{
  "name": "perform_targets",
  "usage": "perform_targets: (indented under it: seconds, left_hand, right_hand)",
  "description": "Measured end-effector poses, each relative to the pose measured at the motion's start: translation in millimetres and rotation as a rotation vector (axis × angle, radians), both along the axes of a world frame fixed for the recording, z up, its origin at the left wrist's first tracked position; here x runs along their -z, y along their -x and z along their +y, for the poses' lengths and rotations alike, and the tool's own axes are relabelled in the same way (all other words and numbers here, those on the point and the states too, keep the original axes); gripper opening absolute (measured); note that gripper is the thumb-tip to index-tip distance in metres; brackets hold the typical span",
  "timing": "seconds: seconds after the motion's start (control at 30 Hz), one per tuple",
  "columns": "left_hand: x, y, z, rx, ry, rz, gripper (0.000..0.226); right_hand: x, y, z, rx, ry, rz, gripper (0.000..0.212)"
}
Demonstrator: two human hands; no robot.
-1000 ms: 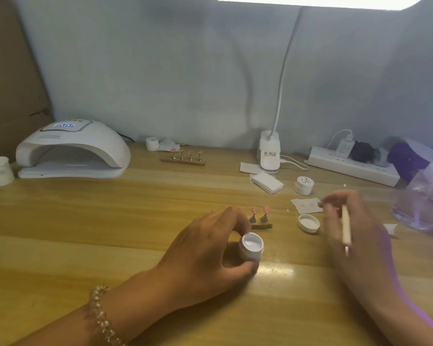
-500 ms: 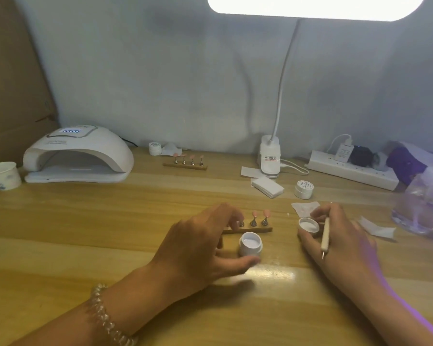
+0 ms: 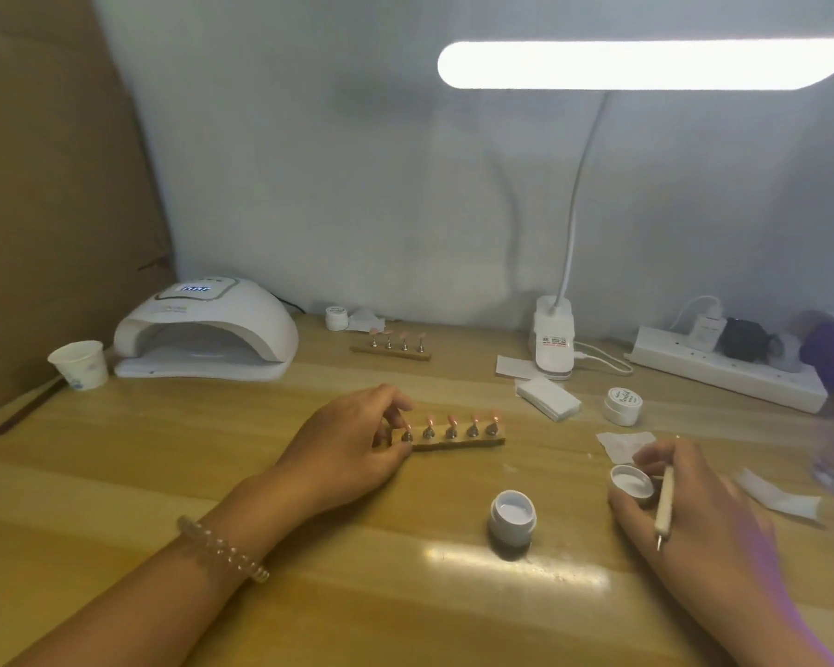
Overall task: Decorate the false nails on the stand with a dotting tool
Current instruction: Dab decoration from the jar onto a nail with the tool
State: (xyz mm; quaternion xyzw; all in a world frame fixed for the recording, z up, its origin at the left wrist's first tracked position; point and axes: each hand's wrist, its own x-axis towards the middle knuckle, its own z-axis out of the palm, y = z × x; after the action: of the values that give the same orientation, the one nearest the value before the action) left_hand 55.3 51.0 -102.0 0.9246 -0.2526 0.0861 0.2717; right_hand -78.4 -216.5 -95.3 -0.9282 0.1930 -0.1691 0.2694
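Wooden worktop (image 3: 164, 474) under a bright desk lamp (image 3: 646, 65) carries everything we need. Our left hand (image 3: 352, 454) pinches the left end of the stand (image 3: 458, 442), thumb and fingertips curled on it, likely to steady it for dotting. The stand's long axis runs off to the right of that hand, and five pink false nails (image 3: 451, 420) tilt up from their holders. Our right hand (image 3: 694, 512) curls its fingers round the dotting tool (image 3: 664, 498) and also touches the lid (image 3: 631, 481). The tool lies roughly fore-and-aft, metal tip towards us. The open jar (image 3: 513, 515) stands between both hands, which we judge handy for dipping.
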Motion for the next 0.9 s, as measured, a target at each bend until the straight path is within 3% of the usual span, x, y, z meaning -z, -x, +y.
perform_targets:
  seconds: [0.2, 0.33, 0.4, 0.57, 0.67, 0.9]
  left_hand:
    - [-6.2, -43.0, 49.8, -0.302, -0.102, 0.019, 0.029]
    - [-8.9, -73.2, 49.7, -0.325, -0.113, 0.033, 0.026]
    - [-15.3, -90.0, 47.6, -0.313, -0.096, 0.128, 0.028]
    - [-34.8, -122.4, 45.3, -0.269, 0.314, 0.564, 0.003]
    - [-36.1, -134.8, 47.3, -0.215, 0.419, 0.678, 0.016]
    - [-20.2, -134.7, 58.7, -0.109, 0.374, 0.552, 0.025]
  right_hand:
    - [-1.5, -5.1, 1.4, -0.021, 0.008, 0.034, 0.025]
    - [-3.3, -4.5, 2.3, -0.031, -0.003, 0.041, 0.025]
    - [-4.4, -5.2, 2.2, -0.031, -0.014, 0.040, 0.026]
    - [-4.3, -9.5, 2.6, -0.005, -0.039, 0.052, 0.027]
    - [-2.9, -12.0, 3.1, 0.024, -0.092, 0.040, 0.029]
    - [0.8, -17.8, 1.4, 0.044, -0.117, 0.005, 0.033]
